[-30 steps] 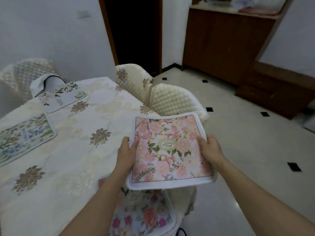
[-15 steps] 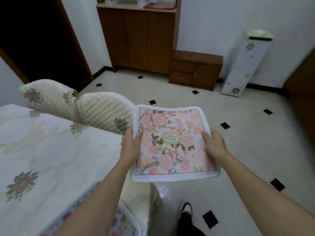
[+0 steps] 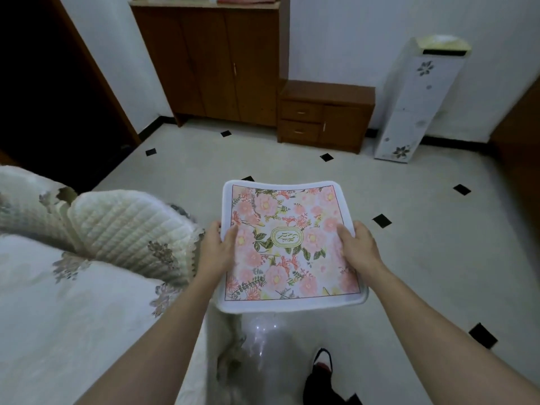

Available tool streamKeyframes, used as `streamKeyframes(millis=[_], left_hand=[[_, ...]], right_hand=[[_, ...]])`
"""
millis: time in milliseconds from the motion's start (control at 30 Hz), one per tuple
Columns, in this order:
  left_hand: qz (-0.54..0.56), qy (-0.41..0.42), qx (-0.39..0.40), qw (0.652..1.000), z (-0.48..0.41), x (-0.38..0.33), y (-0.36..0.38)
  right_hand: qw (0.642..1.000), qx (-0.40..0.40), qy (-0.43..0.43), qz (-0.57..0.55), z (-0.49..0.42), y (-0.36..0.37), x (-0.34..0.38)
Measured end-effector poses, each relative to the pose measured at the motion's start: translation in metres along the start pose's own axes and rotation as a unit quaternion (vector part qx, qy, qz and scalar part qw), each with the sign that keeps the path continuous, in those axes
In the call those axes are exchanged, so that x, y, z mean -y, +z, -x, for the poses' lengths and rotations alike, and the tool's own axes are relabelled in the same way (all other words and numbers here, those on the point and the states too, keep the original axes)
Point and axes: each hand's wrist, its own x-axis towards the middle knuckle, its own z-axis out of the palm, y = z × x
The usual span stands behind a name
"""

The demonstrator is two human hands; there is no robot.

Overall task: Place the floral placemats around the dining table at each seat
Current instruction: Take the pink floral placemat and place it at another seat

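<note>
A pink floral placemat [image 3: 287,244] with a white border and a gold oval label is held flat in the air over the tiled floor, to the right of the dining table [image 3: 64,311]. My left hand [image 3: 214,247] grips its left edge, thumb on top. My right hand [image 3: 355,247] grips its right edge the same way. The table wears a cream embroidered cloth and fills the lower left; only its corner shows. No other placemat is in view.
Two chairs with quilted cream covers [image 3: 125,229] stand at the table's edge, left of the mat. A brown cabinet [image 3: 210,59], a low drawer unit [image 3: 324,112] and a white floral stand [image 3: 418,100] line the far wall. A dark doorway [image 3: 43,92] is at left. My foot [image 3: 321,372] is on the floor.
The view has swung right, away from the table; the placemats lying on it have left the frame. Both hands keep the same grip on the pink mat, now over the floor.
</note>
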Motion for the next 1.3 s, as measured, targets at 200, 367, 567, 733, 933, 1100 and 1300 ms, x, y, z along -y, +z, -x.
streamKeyframes(millis=[200, 367, 567, 733, 933, 1100, 1300], left_hand=[[-0.011, -0.029, -0.035, 0.999, -0.071, -0.04, 0.044], [-0.024, -0.05, -0.079, 0.995, -0.118, -0.059, 0.053], [0.005, -0.066, -0.125, 0.99, -0.167, -0.063, 0.047], [0.06, -0.087, -0.15, 0.983, -0.219, -0.047, 0.032], [0.094, -0.104, -0.205, 0.969, -0.314, -0.02, 0.003], [0.102, -0.124, -0.246, 0.956, -0.395, -0.003, -0.039], [0.109, -0.129, -0.284, 0.944, -0.461, 0.007, -0.089]], right_hand=[[0.998, 0.048, -0.017, 0.025, -0.107, -0.007, 0.024], [0.994, 0.089, -0.041, 0.037, -0.178, 0.006, 0.052], [0.987, 0.139, -0.063, 0.05, -0.241, 0.045, 0.088], [0.98, 0.166, -0.082, 0.071, -0.293, 0.096, 0.119], [0.971, 0.192, -0.111, 0.093, -0.363, 0.184, 0.175], [0.961, 0.214, -0.133, 0.116, -0.417, 0.268, 0.238], [0.948, 0.248, -0.155, 0.128, -0.459, 0.351, 0.292]])
